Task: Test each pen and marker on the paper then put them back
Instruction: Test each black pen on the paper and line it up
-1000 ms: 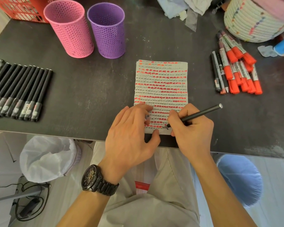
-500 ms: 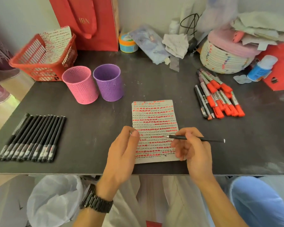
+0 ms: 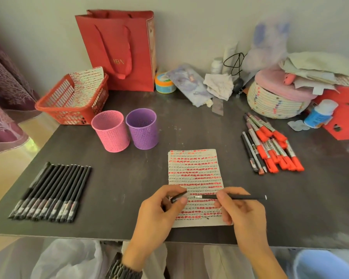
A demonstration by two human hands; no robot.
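Pinches a thin black pen [image 3: 240, 197] in the right hand [image 3: 244, 214], thumb and forefinger curled round the barrel close to the bare tip. Holds it roughly level, tip pointing left and tail end reaching out to the right. Grips the black cap [image 3: 178, 196] in the left hand [image 3: 159, 210] between the thumb and curled fingers, just left of the tip and apart from it (a small gap shows between the two). Keeps both hands over the lower part of the paper [image 3: 195, 172], laid flat near the front edge of the dark table [image 3: 129, 178] and filled with rows of red-orange dashes and thin black scribbles. Cannot tell whether the pen touches the sheet.

Has a row of black pens [image 3: 50, 194] at the far left of the table, capped, side by side and touching. Has a heap of orange-capped markers [image 3: 274, 150] at the right with a few darker pens alongside, well apart from the paper. Has a pink cup [image 3: 111, 130] and a purple cup [image 3: 142, 128] upright just beside each other behind the paper, toward the left. Shows a red basket [image 3: 73, 105] at the back left with another marked sheet propped in it, and a red bag [image 3: 119, 51] standing against the wall.
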